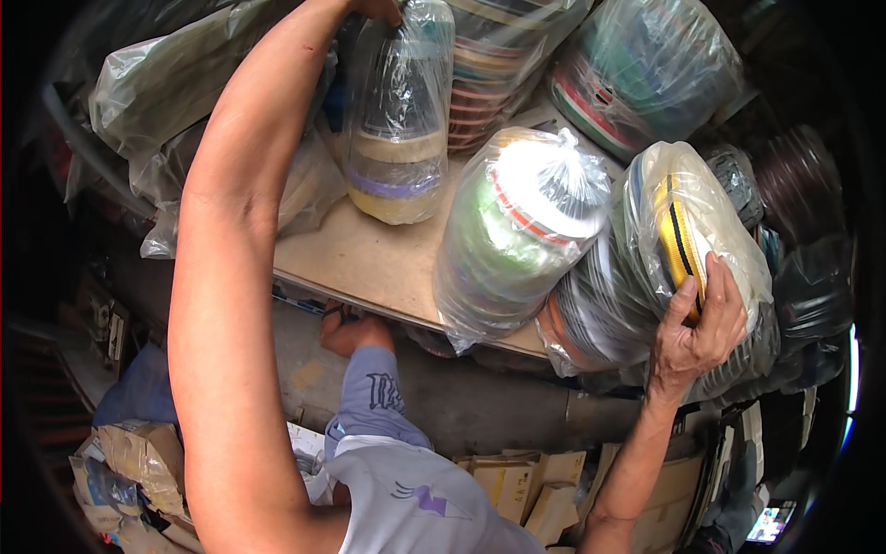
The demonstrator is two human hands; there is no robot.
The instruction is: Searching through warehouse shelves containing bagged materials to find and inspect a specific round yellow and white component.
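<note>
Seen from the head camera, a person's right hand (703, 325) rests half open, thumb and bent fingers apart, on a plastic-wrapped roll (681, 222) with a yellow-and-black stripe, at the right end of a wooden table (355, 263). The left hand (377, 7), cut off by the upper edge, reaches the top of a tall clear bag (399, 148) of banded rolls standing at the table's middle; whether its fingers close on the plastic cannot be told.

Between them stands a knotted bag (521, 245) of green and white rolls, an orange-red band near its top. Dark lettering marks the person's blue-gray shorts (369, 392); a small purple print shows on the pale shirt (434, 489).

Below the table lies a gray floor (480, 392), with flattened cardboard (508, 485) and cardboard boxes (148, 462) nearby. A lit screen (771, 523) shows at lower right.
</note>
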